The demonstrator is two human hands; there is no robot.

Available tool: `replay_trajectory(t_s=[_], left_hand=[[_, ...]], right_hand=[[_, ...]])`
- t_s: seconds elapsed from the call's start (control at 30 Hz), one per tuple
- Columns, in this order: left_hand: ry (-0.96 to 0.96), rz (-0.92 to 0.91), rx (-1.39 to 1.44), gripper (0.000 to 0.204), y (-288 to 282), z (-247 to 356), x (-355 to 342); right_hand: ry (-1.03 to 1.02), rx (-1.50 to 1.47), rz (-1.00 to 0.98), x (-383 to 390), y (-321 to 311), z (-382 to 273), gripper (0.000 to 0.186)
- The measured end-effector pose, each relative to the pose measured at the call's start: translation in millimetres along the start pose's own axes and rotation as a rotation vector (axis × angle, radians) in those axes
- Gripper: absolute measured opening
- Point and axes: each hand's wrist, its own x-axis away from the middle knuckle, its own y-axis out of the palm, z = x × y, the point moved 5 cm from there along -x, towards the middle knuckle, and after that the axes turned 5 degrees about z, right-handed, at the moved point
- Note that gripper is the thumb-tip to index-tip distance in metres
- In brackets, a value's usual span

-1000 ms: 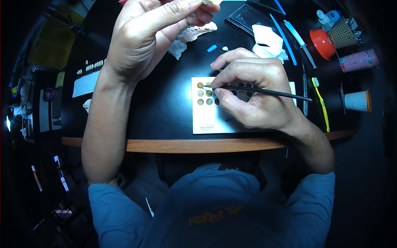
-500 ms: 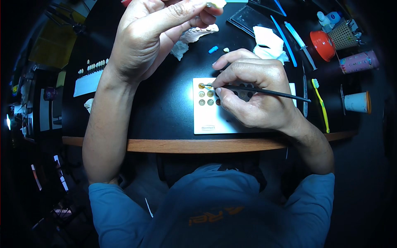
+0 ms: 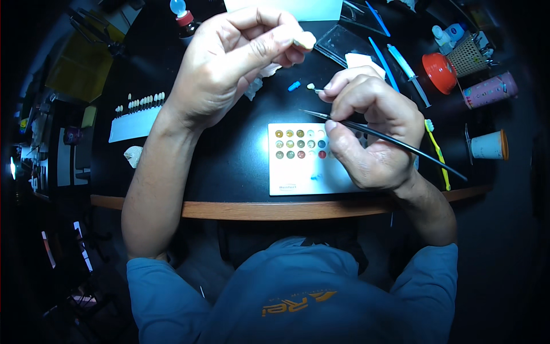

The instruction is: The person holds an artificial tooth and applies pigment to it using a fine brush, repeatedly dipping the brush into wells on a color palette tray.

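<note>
My left hand [image 3: 240,63] is raised over the table, thumb and fingers pinching a small cream tooth-shaped piece [image 3: 305,40]. Lower and to the right, my right hand [image 3: 375,129] grips a thin black paintbrush [image 3: 395,140] like a pen. Its fine tip points left, just beyond the far edge of a white paint palette [image 3: 286,175]. Rows of small wells in amber, green, grey and red fill the palette's upper part; my right hand covers some of them. Close to my right fingertips lie a small pale tooth-like piece [image 3: 311,86] and a short blue piece [image 3: 294,86].
At left, a row of tooth shade samples [image 3: 148,102] stands on a white strip [image 3: 134,125]. Rightward are a syringe [image 3: 408,74], a red bowl [image 3: 439,73], a pink cylinder [image 3: 490,90], a yellow toothbrush [image 3: 438,152] and a white cup [image 3: 487,146]. A dropper bottle [image 3: 186,23] stands behind my left hand.
The brush tip has left the palette's top-left wells and moved up and right. My left hand, still pinching the cream piece, shows lower in view. The whole view has shifted slightly.
</note>
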Motion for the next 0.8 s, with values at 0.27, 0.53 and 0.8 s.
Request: replay_trajectory(t_s=[0.27, 0.53, 0.8], left_hand=[[-0.028, -0.057, -0.001, 0.019, 23.7, -4.8, 1.8], [0.008, -0.046, 0.035, 0.011, 32.6, -9.6, 3.2], [0.004, -0.063, 0.054, 0.01, 34.9, -7.9, 2.7]], right_hand=[[-0.229, -0.066, 0.157, -3.4, -26.5, -20.7, 0.02], [-0.317, -0.095, 0.182, 1.3, -27.8, -21.0, 0.017], [-0.304, -0.047, 0.217, -0.8, -26.7, -28.1, 0.015]])
